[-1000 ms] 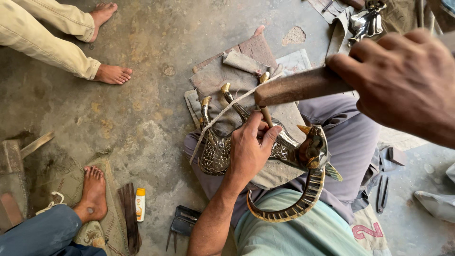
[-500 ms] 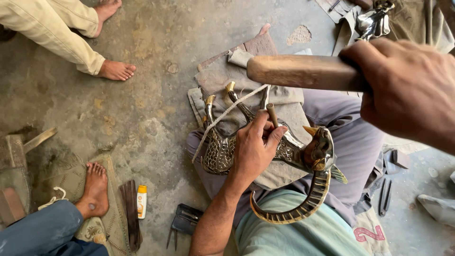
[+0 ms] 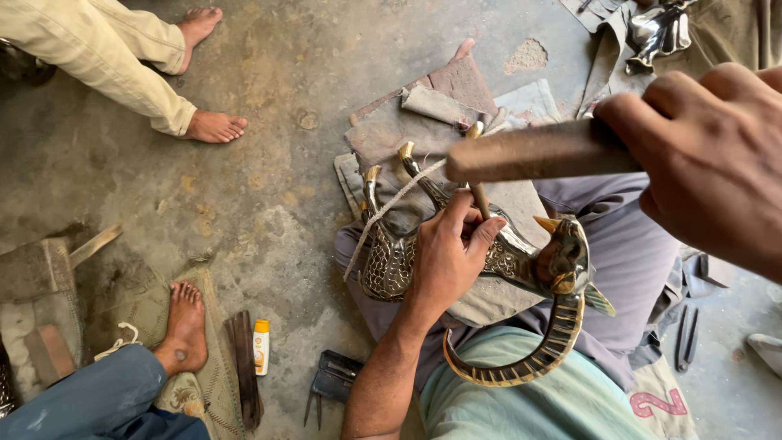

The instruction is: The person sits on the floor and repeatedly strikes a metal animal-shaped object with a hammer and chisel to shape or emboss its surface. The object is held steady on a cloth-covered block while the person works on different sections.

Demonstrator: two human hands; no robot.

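A brass animal figure (image 3: pixel 521 261) with engraved body, raised legs and a long curved horn lies on its side across my lap. My left hand (image 3: pixel 444 253) presses on its body and pinches a thin metal chisel (image 3: pixel 477 195) upright against it. My right hand (image 3: pixel 709 155), raised close to the camera, grips a wooden hammer handle (image 3: pixel 538 151) above the figure. A white cord (image 3: pixel 383 220) runs over the figure's legs.
Grey cloth pads (image 3: pixel 440 114) lie on the concrete floor beyond my knees. Another person's bare feet (image 3: pixel 213 126) are at upper left; a second person's foot (image 3: pixel 183 326) is at lower left beside a small yellow-capped tube (image 3: pixel 261 346). Dark metal tools (image 3: pixel 330 383) lie near it. Shiny metal pieces (image 3: pixel 660 33) are at upper right.
My right hand with the hammer handle has shifted slightly across the frame above the figure. My left hand stays on the figure holding the chisel.
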